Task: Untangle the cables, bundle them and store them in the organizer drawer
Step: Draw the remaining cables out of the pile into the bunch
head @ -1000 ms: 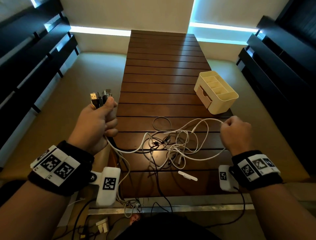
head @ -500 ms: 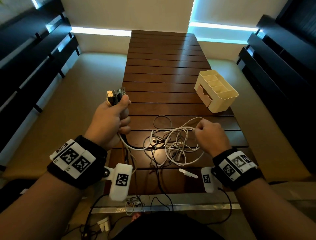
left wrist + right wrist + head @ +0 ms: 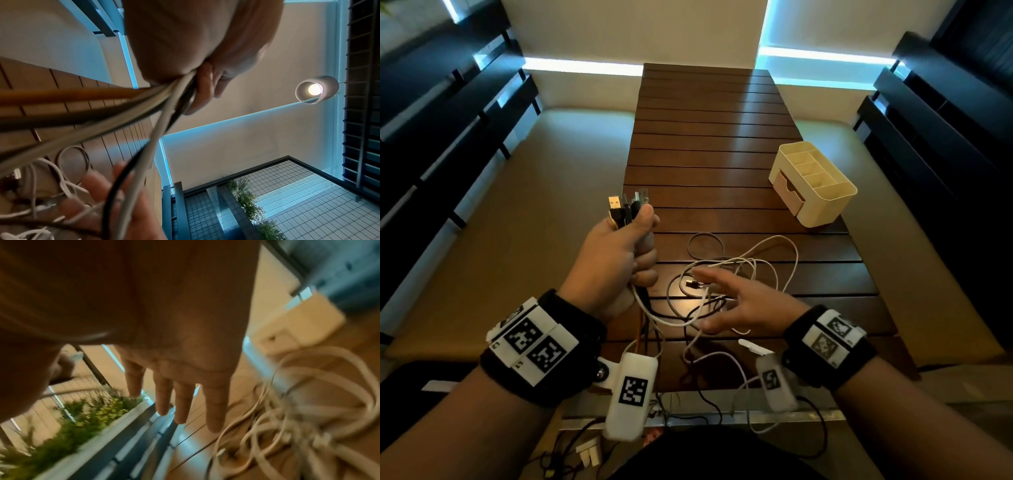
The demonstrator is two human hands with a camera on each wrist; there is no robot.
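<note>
Your left hand (image 3: 616, 257) is fisted round a bunch of cables (image 3: 739, 274) just below their plugs (image 3: 626, 205) — the USB ends stick up past your thumb, and the cords drop out of the bottom of the fist, white, black and one orange in the left wrist view. Your right hand (image 3: 743, 305) is spread flat, fingers (image 3: 213, 410) straight and apart, holding nothing; it hovers over the loose white tangle lying on the slatted wooden table (image 3: 705, 137), though whether it touches the cords you cannot tell. The cream organizer (image 3: 825, 205) stands on the far right of the table, well apart from both hands — its small drawer (image 3: 787, 192) is closed
</note>
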